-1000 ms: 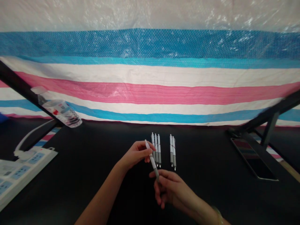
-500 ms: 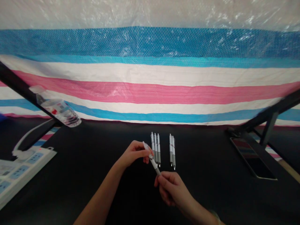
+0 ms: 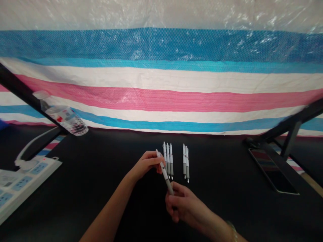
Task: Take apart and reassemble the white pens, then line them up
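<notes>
Between my two hands a white pen (image 3: 164,172) with a grey grip slants down to the right above the black table. My left hand (image 3: 149,162) is closed on its upper part, near the clip. The fingers of my right hand (image 3: 182,201) are closed around the grey lower end, hiding the tip. Just beyond my left hand, three like pens (image 3: 168,160) lie side by side on the table, tips toward me. To their right lies a second group, of two pens (image 3: 186,163), pointing the same way.
A white power strip (image 3: 27,183) with a plugged-in cable lies at left. Behind it, a clear plastic bottle (image 3: 67,119) is by a black slanted bar (image 3: 24,89). At right, a phone (image 3: 272,171) lies near another black support (image 3: 290,131). A striped sheet (image 3: 161,99) hangs behind the table.
My right hand's fingers have shifted on the grey end of the pen, and the pen now stands slightly steeper. My left hand has barely moved.
</notes>
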{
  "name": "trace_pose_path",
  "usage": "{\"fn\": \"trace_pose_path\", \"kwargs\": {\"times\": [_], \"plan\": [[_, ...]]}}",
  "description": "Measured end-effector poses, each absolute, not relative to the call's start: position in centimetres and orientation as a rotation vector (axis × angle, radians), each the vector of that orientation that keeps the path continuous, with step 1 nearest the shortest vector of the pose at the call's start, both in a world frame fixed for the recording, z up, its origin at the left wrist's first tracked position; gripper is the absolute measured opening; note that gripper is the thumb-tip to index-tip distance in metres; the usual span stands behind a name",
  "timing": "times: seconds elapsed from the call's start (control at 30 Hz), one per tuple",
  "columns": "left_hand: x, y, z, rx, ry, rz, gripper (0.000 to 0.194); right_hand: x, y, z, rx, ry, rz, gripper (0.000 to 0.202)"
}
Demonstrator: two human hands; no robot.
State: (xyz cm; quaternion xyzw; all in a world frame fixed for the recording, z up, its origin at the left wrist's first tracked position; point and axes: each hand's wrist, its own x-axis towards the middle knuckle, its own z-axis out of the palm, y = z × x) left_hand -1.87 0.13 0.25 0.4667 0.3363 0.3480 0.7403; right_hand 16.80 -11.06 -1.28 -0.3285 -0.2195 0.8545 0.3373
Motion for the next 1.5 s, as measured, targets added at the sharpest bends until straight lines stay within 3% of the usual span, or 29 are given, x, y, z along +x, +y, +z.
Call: {"fn": "trace_pose_path", "kwargs": {"times": [1.5], "plan": [[-1.76,0.26,0.30,0.980,0.751,0.770,0.029,17.15,-11.21,-1.17,-0.809,-0.562,2.320,0.032]]}}
